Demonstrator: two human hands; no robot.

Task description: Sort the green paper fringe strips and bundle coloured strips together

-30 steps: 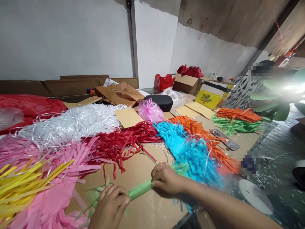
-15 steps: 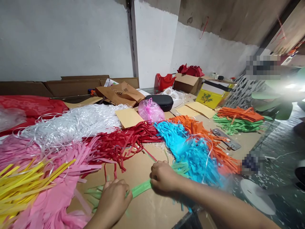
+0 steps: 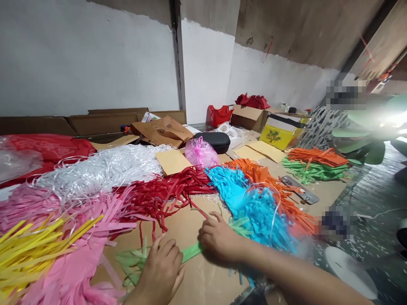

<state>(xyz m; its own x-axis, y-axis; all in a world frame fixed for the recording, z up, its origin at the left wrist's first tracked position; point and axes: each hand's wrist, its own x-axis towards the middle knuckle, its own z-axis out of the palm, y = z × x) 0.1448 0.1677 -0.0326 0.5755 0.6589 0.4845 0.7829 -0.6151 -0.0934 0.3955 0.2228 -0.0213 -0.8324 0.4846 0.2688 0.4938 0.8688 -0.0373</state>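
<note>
A green fringed paper strip (image 3: 192, 252) stretches between my hands, low over the cardboard (image 3: 197, 279). My left hand (image 3: 163, 264) is closed around its left part, fingers bent, thumb toward the right. Loose green fringes spread out beyond that hand. My right hand (image 3: 219, 237) grips the strip's other part, with one finger slightly raised. More green fringes stick out past its far side, by a pile of blue fringed paper (image 3: 254, 203). The fingertips of both hands are partly hidden.
Around the work area lie red fringes (image 3: 159, 190), pink fringes (image 3: 76, 254), yellow strips (image 3: 41, 250), white ribbon (image 3: 104, 169) and orange fringes (image 3: 273, 182). Behind are a pink plastic bag (image 3: 202, 153), a black case (image 3: 216, 142) and a yellow box (image 3: 280, 133). A fan (image 3: 372, 131) stands at the right.
My left hand has shifted slightly right and its fingers have loosened a little, with the thumb more visible. A finger of my right hand has lifted. The view has tilted slightly.
</note>
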